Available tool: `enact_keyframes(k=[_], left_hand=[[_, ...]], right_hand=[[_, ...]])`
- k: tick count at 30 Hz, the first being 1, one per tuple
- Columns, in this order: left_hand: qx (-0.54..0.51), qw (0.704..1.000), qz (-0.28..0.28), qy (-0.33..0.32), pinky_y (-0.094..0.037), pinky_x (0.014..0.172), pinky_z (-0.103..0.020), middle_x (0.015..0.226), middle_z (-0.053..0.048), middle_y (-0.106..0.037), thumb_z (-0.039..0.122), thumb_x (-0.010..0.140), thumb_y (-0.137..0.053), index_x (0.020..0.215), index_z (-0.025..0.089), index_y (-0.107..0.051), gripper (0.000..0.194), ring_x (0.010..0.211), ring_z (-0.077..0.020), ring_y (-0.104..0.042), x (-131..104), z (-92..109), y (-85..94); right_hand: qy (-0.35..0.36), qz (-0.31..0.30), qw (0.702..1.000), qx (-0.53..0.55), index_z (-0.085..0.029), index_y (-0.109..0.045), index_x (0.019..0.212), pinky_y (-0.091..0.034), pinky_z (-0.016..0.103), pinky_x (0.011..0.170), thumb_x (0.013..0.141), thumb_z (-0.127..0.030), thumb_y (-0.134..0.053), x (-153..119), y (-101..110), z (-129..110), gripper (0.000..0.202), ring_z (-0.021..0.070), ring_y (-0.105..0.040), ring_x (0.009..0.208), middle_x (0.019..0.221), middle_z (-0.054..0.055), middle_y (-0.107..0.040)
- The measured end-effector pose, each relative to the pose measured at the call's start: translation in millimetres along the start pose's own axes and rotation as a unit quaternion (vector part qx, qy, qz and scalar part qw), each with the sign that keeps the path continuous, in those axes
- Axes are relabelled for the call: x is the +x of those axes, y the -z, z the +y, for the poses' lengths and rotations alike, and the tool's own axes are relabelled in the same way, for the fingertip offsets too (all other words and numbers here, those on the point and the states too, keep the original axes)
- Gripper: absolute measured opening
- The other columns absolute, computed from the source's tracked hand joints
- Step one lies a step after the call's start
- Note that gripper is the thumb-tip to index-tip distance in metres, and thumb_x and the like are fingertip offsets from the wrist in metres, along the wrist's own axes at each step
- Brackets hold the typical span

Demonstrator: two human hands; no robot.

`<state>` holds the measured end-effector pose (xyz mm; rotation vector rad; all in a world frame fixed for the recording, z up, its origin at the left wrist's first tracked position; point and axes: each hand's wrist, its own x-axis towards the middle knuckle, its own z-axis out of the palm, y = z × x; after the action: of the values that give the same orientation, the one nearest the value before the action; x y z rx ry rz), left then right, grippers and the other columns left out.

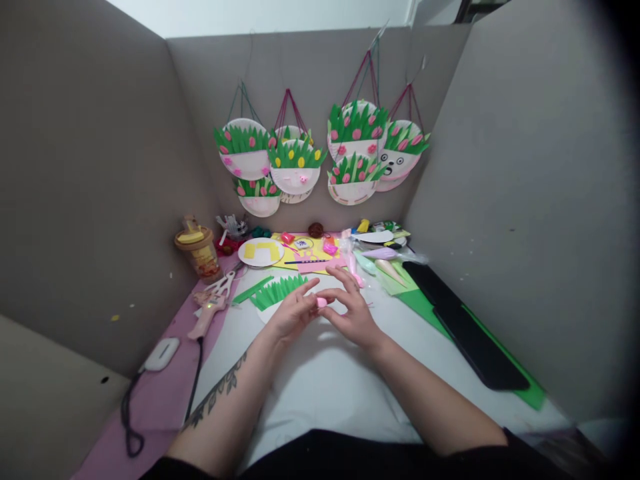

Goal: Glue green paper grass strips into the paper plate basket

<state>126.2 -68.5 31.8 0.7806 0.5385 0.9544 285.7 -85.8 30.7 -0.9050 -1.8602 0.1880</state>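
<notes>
A small pink lump (321, 303), which looks like soft modelling clay, is held between both hands above the white table cover. My left hand (294, 312) is closed on its left side with thumb and fingertips. From the other side, my right hand (354, 315) pinches the lump between thumb and index finger, its other fingers raised. Just behind my left hand lies a white paper plate (264, 313) with a fringe of green paper grass (281, 291), partly hidden by that hand. A green paper strip (253, 290) rests beside it.
A glue gun (209, 317) with its cord and a lidded cup (200, 250) stand left. Behind are a plate with yellow pieces (261, 243) and piping bags (380, 254). A long black object (475, 333) lies right, over green sheets. Decorated plates (295, 179) hang on the back panel.
</notes>
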Motion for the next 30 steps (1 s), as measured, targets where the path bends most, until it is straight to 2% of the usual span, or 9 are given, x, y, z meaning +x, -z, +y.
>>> enact_keyframes(k=[5, 10, 14, 19, 24, 30], left_hand=[[0.009, 1.000, 0.000, 0.001, -0.044, 0.082, -0.029, 0.097, -0.009, -0.067, 0.026, 0.065, -0.079, 0.131, 0.016, -0.044, 0.075, 0.097, -0.0213, -0.063, -1.0, 1.1, -0.4], [0.020, 1.000, -0.007, 0.003, -0.043, 0.086, -0.032, 0.101, -0.011, -0.066, 0.034, 0.066, -0.078, 0.131, 0.015, -0.044, 0.075, 0.098, -0.0221, -0.062, -1.3, -0.5, 0.0], [0.026, 1.000, -0.011, 0.001, -0.044, 0.085, -0.032, 0.095, -0.009, -0.067, 0.027, 0.067, -0.077, 0.134, 0.017, -0.040, 0.077, 0.094, -0.0203, -0.063, -0.2, -2.2, 1.3], [0.016, 1.000, -0.020, 0.003, -0.043, 0.087, -0.032, 0.097, -0.009, -0.067, 0.031, 0.066, -0.078, 0.133, 0.016, -0.042, 0.078, 0.095, -0.0203, -0.062, -0.4, -1.3, -0.6], [0.033, 0.999, -0.009, 0.003, -0.044, 0.082, -0.029, 0.087, -0.006, -0.067, 0.022, 0.068, -0.077, 0.136, 0.017, -0.038, 0.078, 0.087, -0.0161, -0.063, -0.8, -1.8, -3.0], [0.012, 1.000, -0.022, 0.003, -0.042, 0.087, -0.032, 0.093, -0.007, -0.066, 0.030, 0.062, -0.081, 0.133, 0.018, -0.043, 0.081, 0.091, -0.0184, -0.062, -0.7, -4.0, -2.0]], right_hand=[[0.010, -0.013, 1.000, 0.002, -0.026, -0.063, 0.105, -0.027, 0.052, 0.108, 0.079, -0.028, -0.063, 0.6, 1.3, -1.9, 0.026, 0.0290, -0.030, 0.134, 0.140, 0.007, -0.041], [-0.002, -0.007, 1.000, -0.006, -0.025, -0.067, 0.093, -0.025, 0.052, 0.108, 0.082, -0.029, -0.059, 0.9, 3.1, -1.5, 0.014, 0.0291, -0.029, 0.134, 0.141, 0.006, -0.041], [0.017, -0.002, 1.000, -0.014, -0.026, -0.064, 0.103, -0.025, 0.053, 0.108, 0.081, -0.029, -0.061, 0.5, 3.2, 0.7, 0.023, 0.0293, -0.029, 0.134, 0.142, 0.007, -0.039], [0.018, 0.012, 1.000, -0.018, -0.025, -0.066, 0.092, -0.026, 0.053, 0.108, 0.081, -0.027, -0.060, 0.4, 3.1, 1.5, 0.013, 0.0292, -0.030, 0.134, 0.140, 0.007, -0.042], [0.023, 0.009, 1.000, -0.015, -0.026, -0.065, 0.103, -0.026, 0.053, 0.108, 0.080, -0.027, -0.061, 0.9, 3.7, 0.7, 0.022, 0.0291, -0.029, 0.134, 0.140, 0.007, -0.041], [0.013, 0.009, 1.000, 0.011, -0.024, -0.066, 0.096, -0.026, 0.052, 0.108, 0.081, -0.027, -0.061, 0.6, 2.0, 0.8, 0.015, 0.0283, -0.029, 0.134, 0.139, 0.007, -0.043]])
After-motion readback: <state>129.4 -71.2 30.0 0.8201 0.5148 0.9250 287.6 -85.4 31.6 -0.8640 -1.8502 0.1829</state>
